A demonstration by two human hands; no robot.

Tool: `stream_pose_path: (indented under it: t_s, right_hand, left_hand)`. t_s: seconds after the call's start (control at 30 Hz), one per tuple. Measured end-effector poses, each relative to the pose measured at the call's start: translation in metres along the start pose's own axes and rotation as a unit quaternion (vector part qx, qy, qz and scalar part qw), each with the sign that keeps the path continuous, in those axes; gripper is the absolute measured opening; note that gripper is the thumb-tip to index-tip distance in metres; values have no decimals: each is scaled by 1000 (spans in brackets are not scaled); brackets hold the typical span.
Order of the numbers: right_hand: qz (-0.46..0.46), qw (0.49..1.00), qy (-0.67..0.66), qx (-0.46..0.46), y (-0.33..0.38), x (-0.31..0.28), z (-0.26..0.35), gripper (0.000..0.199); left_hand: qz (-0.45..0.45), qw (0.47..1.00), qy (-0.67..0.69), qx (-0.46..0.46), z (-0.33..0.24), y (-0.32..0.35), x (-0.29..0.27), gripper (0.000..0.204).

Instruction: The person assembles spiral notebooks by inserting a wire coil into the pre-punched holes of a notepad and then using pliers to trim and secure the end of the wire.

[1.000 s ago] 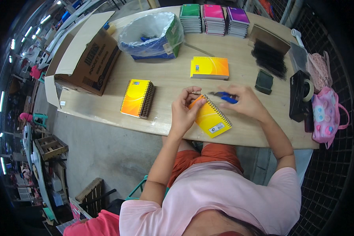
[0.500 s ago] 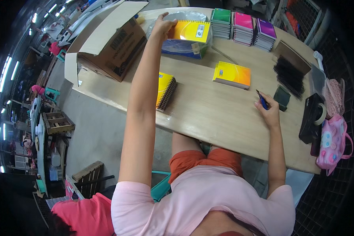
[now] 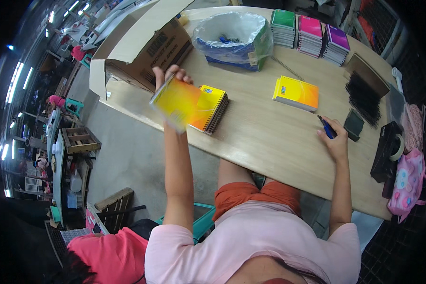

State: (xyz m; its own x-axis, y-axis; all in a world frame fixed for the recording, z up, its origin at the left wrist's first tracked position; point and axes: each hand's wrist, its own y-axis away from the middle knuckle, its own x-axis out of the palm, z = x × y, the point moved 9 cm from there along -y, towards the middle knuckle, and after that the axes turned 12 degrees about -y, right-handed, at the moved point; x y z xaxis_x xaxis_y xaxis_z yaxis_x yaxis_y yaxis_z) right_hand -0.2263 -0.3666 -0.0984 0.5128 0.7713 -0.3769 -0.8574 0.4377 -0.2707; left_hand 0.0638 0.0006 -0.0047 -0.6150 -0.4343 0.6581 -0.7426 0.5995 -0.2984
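Observation:
My left hand (image 3: 173,75) grips a yellow-orange spiral notebook (image 3: 177,102), which is tilted and blurred at the table's left side. Partly behind it lies a stack of yellow spiral notebooks (image 3: 215,102), wire edges facing right. My right hand (image 3: 337,143) is closed around small blue-handled pliers (image 3: 327,128) with a dark tip, just above the table. Beyond that hand sits a stack of yellow notebooks (image 3: 296,92) with no wire visible along its edge. A dark green block-like item (image 3: 353,125) lies beside my right fingers.
A bin lined with clear plastic (image 3: 232,52) holds dark wire scraps. A brown carton (image 3: 151,52) stands open at left. Green, pink and purple notebook stacks (image 3: 310,38) line the back. Black wire spirals (image 3: 363,97), a tape roll (image 3: 397,146) and a pink pouch (image 3: 406,184) lie at right.
My left hand has brought the yellow notebook from above the lined bin toward me and left, beside the spiral stack. The bin's opening now shows. My right hand still holds the pliers.

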Motion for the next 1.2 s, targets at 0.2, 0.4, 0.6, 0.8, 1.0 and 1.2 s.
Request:
stream_pose_path:
  t_s: [0.2,0.4,0.6,0.8,1.0,1.2]
  right_hand:
    - [1,1000,-11,15,1,-2,-8,47]
    - [5,1000,1,10,0,-3,-2,47]
    - [8,1000,2,13,0,-2,-3,47]
    - [7,1000,8,-6,0,-3,-2,46]
    - [17,1000,15,-5,0,0,1,47]
    - [13,1000,17,-1,1,-2,-1,48]
  left_hand:
    - [-116,991,-60,17,16,14,-8,62]
    - [-52,958,-239,-150,11,-23,-24,39]
    - [45,855,-435,-278,44,-35,-59,19]
    - [65,789,-580,-193,48,-37,-76,24]
    - [72,769,-619,-141,47,-32,-80,28]
    - [29,658,-752,-8,32,-16,-26,29]
